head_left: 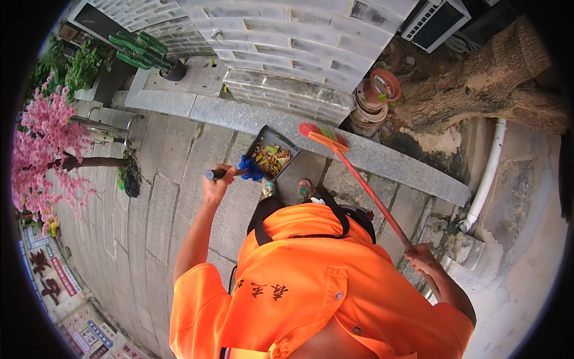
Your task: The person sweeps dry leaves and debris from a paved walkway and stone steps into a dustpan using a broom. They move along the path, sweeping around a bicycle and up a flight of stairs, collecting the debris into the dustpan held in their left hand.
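Note:
My left hand (218, 185) is closed round the dark handle of a long-handled dustpan (291, 143). Something blue (251, 169) is bunched on the handle near the pan. Dry and yellow-green leaves (271, 159) lie in the grey pan, which is just ahead of my feet. On the right, my right hand (423, 259) grips the red stick of a broom (374, 196). Its orange head with red and green bristles (323, 136) is beside the pan, over the edge of the stone step; whether it touches the stone I cannot tell.
A stone ledge (251, 118) runs along the brick wall (287, 36). Stacked flower pots (372, 102), a thick tree trunk (478, 84) and a white drainpipe (487, 176) stand at right. At left are a pink blossom tree (51, 146), a metal rail (128, 128) and a potted cactus (173, 70).

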Tool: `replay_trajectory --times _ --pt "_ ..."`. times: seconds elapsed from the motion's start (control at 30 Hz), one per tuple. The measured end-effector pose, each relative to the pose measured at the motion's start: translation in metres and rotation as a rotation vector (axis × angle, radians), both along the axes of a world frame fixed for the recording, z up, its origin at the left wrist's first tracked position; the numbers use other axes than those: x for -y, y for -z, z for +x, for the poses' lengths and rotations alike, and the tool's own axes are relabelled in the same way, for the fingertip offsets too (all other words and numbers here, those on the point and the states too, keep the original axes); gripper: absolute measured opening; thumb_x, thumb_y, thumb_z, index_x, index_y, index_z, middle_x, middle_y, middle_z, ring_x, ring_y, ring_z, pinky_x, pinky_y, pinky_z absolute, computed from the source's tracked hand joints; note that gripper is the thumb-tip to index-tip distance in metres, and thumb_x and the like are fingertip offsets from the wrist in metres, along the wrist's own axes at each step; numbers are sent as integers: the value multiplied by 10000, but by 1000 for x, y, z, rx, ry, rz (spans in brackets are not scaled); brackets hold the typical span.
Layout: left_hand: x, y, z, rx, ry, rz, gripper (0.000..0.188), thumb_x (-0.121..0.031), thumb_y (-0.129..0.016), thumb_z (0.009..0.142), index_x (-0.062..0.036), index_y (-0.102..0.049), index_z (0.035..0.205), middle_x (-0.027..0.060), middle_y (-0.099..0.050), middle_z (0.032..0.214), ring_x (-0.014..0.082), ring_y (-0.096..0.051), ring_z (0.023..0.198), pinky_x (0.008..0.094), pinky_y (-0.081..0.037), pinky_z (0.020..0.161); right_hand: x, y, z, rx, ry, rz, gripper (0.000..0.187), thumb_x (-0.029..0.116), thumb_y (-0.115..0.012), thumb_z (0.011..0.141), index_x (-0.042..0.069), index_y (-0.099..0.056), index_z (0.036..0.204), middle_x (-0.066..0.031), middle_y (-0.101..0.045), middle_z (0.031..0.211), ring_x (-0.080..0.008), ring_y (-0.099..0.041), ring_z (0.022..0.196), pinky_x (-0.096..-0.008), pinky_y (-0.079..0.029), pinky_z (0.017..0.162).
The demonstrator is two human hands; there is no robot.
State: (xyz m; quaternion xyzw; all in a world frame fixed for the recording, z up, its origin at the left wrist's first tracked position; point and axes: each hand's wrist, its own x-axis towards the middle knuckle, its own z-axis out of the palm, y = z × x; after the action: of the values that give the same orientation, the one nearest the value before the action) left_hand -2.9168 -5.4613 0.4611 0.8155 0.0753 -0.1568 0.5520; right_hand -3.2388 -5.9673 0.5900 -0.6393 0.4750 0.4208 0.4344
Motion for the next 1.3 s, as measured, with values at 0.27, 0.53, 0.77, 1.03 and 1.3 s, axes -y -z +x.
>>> replay_trajectory --times 0.27,0.53,0.77,1.03,1.3 --pt "16 -11 2 -22 -19 18 227 -221 -694 761 2 -658 771 75 -617 619 128 -573 559 262 -458 526 -18 42 44 -1 -2 300 246 140 -574 873 68 -450 674 44 -377 502 -55 -334 368 -260 -252 342" --pt "7 -7 -5 37 -57 35 222 -215 -663 793 1 -634 752 60 -600 624 113 -542 548 251 -438 526 -13 8 78 68 -58 262 232 131 -579 858 76 -439 681 50 -364 520 -45 -321 390 -250 -241 348" --pt "4 -1 -8 3 -147 -2 218 -222 -695 759 -7 -661 750 64 -610 601 114 -569 538 255 -452 503 -13 73 118 226 -326 78 250 151 -585 844 10 -495 658 -37 -453 512 -117 -421 365 -299 -322 326" --pt "7 7 -5 -14 -181 -24 235 -225 -697 765 0 -643 727 64 -606 589 111 -564 520 252 -450 491 -20 44 117 75 -163 304 208 122 -590 835 19 -491 683 -11 -435 519 -85 -374 369 -285 -289 332" --pt "-18 5 -35 -27 -233 -96 221 -207 -696 792 4 -636 765 59 -603 626 112 -551 569 251 -449 529 -45 26 145 193 -204 291 181 126 -572 851 45 -477 721 30 -412 522 -56 -364 380 -258 -299 338"
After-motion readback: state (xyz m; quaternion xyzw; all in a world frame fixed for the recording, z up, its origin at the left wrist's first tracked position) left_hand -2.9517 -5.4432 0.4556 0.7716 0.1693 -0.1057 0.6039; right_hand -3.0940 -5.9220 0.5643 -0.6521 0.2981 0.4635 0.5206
